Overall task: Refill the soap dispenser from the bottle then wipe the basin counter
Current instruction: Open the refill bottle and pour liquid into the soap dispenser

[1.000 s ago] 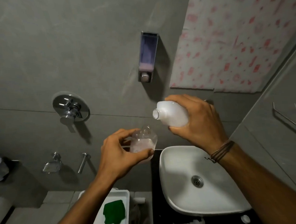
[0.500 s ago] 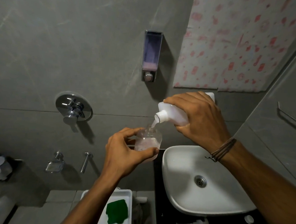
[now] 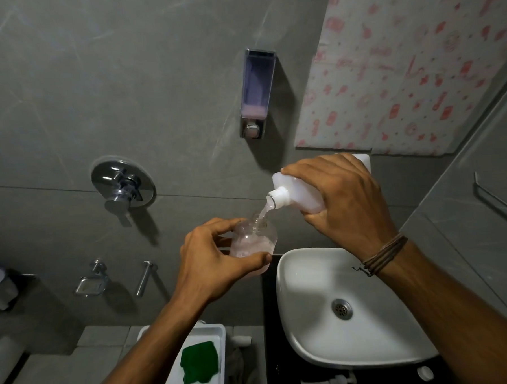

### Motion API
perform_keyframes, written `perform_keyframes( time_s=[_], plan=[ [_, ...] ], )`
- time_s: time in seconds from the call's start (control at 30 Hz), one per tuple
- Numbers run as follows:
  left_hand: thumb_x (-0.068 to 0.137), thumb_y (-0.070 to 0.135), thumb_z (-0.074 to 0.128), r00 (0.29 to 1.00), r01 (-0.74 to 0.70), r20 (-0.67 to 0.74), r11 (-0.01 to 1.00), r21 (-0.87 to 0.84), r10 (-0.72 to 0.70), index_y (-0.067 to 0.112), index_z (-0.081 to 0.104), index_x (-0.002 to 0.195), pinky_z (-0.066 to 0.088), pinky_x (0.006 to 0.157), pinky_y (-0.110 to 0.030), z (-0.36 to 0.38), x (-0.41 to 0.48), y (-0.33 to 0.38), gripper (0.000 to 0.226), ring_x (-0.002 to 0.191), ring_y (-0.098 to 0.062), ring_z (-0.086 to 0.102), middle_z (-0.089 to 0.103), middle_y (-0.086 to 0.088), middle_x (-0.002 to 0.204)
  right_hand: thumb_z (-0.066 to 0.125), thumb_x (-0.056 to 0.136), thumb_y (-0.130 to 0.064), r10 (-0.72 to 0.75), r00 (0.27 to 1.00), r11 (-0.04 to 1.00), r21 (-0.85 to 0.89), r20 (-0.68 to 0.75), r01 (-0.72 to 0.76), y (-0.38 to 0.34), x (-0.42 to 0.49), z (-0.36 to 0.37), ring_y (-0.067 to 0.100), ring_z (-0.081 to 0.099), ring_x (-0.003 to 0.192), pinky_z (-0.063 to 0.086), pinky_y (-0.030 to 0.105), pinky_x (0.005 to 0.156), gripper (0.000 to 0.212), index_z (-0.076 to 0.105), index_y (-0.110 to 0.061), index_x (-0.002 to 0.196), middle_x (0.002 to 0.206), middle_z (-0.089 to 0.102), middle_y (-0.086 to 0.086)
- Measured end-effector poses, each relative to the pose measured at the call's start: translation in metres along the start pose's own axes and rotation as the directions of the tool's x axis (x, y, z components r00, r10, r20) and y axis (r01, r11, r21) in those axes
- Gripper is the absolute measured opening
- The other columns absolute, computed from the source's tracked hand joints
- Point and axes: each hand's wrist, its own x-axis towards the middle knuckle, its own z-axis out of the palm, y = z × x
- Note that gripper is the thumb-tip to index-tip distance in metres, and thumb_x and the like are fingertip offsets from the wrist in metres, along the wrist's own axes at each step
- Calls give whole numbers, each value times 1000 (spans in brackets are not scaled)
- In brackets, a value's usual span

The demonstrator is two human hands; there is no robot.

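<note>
Head view: we see the right hand (image 3: 343, 199), fingers wrapped around the tilted white bottle (image 3: 298, 192), pouring a pale stream into the clear dispenser (image 3: 253, 240), which the left hand (image 3: 212, 261) clasps just below the bottle's mouth. We judge refilling under way, the dispenser partly full; its pump (image 3: 330, 382) lies on the dark worktop (image 3: 272, 352), and wiping remains, the green cloth (image 3: 199, 362) untouched.

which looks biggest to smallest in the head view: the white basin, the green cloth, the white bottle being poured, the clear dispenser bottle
1. white basin
2. white bottle, partly hidden by the right hand
3. green cloth and clear dispenser bottle: too close to rank, since the left hand covers much of the dispenser bottle.
</note>
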Motion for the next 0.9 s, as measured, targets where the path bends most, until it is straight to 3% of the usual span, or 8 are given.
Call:
perform_keyframes(
  time_s=[0.13, 0.33, 0.63, 0.9],
  plan=[
    [55, 41, 103, 1000, -7, 1, 1000, 6, 7, 27, 81, 115, 66, 77, -29, 0, 1, -2, 65, 93, -1, 72, 78, 15, 105, 85, 73, -20, -2, 1000, 1000, -7, 10, 2, 0, 0, -3, 28, 68, 108, 49, 47, 99, 54, 71, -19, 126, 119, 74, 1],
    [45, 63, 87, 1000, -1, 9, 1000, -10, 2, 33, 80, 114, 66, 76, -29, 2, 1, -1, 75, 92, 1, 71, 77, 18, 104, 88, 70, -18, -13, 1000, 1000, -26, -8, 13, 1, 1, -4, 31, 70, 106, 50, 48, 98, 56, 73, -15, 124, 117, 76, 5],
    [50, 54, 95, 1000, 11, 16, 1000, -1, -11, 31, 80, 114, 67, 77, -33, 1, 0, -2, 70, 93, -2, 72, 77, 18, 104, 89, 69, -14, -42, 999, 999, -24, -35, 41, 4, 1, -6, 32, 71, 104, 49, 49, 99, 55, 74, -12, 122, 114, 76, 8],
    [44, 64, 87, 1000, 8, 25, 1000, -8, -8, 33, 80, 114, 67, 78, -34, 1, -3, 1, 77, 91, -3, 73, 77, 16, 103, 87, 69, -13, -59, 997, 998, -28, -58, 57, 6, -1, -8, 33, 70, 104, 48, 50, 99, 55, 72, -13, 122, 114, 76, 8]
  ],
)
